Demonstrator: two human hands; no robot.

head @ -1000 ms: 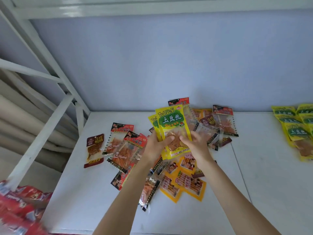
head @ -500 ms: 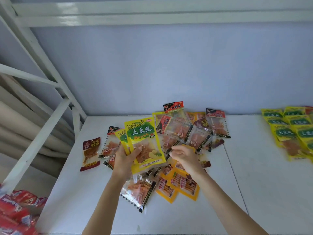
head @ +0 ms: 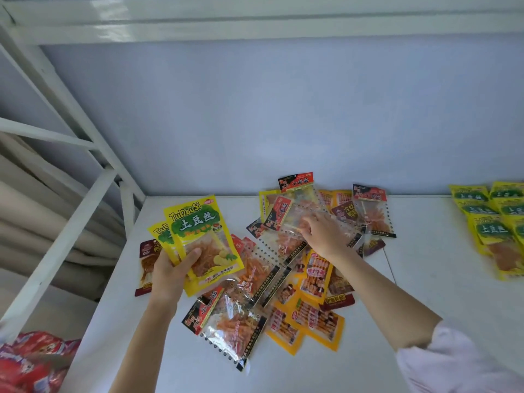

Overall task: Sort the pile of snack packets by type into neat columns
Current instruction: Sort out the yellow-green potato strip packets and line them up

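Two yellow packets gripped by left hand — right hand fingers pinch a clear packet.

The pile of snack packets lies mid-table; sorted columns lie far right, one packet left, beside the held packets.

left hand | carried yellow packets leftward; right hand | reached into pile

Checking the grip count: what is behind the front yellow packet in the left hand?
A second yellow packet shows behind the front yellow packet in the left hand; any further ones are covered.
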